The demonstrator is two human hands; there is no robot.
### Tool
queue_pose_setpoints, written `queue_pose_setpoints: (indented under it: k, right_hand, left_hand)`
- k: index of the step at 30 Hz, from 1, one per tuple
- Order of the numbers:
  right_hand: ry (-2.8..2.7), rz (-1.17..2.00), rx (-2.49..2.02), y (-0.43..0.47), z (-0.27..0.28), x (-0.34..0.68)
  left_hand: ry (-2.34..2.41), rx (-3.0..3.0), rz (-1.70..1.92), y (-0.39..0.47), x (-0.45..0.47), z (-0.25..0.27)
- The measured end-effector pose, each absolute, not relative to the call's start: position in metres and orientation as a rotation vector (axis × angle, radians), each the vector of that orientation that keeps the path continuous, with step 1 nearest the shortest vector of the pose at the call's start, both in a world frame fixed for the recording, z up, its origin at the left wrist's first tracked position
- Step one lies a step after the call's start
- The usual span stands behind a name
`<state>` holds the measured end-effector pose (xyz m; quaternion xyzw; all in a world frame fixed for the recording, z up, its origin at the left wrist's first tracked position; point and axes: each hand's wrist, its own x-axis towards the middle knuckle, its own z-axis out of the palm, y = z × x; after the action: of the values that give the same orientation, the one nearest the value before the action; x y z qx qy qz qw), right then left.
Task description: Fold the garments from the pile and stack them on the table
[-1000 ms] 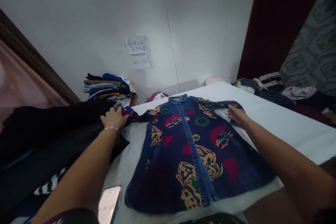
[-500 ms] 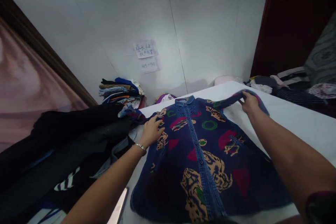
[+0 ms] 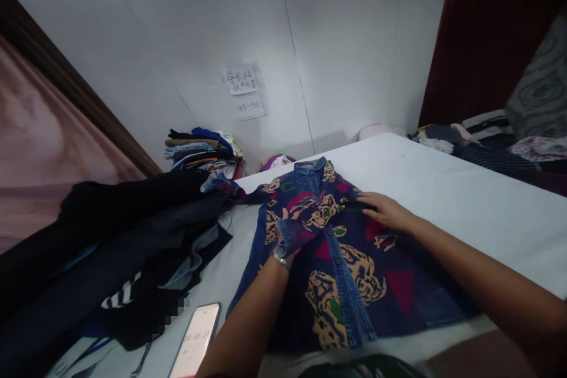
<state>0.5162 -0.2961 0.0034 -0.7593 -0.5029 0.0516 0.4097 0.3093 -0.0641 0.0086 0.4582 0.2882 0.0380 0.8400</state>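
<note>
A dark blue patterned long-sleeved denim shirt (image 3: pixel 310 283) lies front up, collar away from me. Its right-side sleeve (image 3: pixel 325 212) is folded across the chest, and the cuff (image 3: pixel 290 235) drapes over my left hand (image 3: pixel 283 248). Only a few fingertips of that hand show past the cuff, so its grip is hidden. My right hand (image 3: pixel 387 212) rests with fingers stretched out at the shirt's right edge, touching the fold of the sleeve. The other sleeve (image 3: pixel 252 196) sticks out to the left, its end near the dark clothes.
Heaped dark clothes (image 3: pixel 133 236) lie to the left on the white table (image 3: pixel 460 212). A phone (image 3: pixel 197 336) with a lit screen lies near my left forearm. A folded clothes stack (image 3: pixel 199 150) stands by the wall; more clothes (image 3: pixel 487 142) lie at the far right.
The right-side sleeve, held out to the right by my right hand before, now lies across the shirt's front. My right hand moved inward and let go; my left hand shifted right, under the cuff.
</note>
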Motion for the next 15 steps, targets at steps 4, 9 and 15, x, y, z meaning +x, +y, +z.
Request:
queue_pose_setpoints:
  k: [4,9,15]
  right_hand:
    - [-0.846,0.149,-2.122,-0.361,-0.026,0.532]
    - [-0.584,0.293,-2.270,-0.423,-0.046,0.516]
    - [-0.400,0.391,-2.151,-0.440,-0.042,0.506]
  left_hand:
    - [0.636,0.797,0.089,-0.052,0.283,0.010]
    - [0.725,0.802,-0.002,-0.057,0.247,0.025]
    - [0.746,1.192,0.120,-0.069,0.242,0.014]
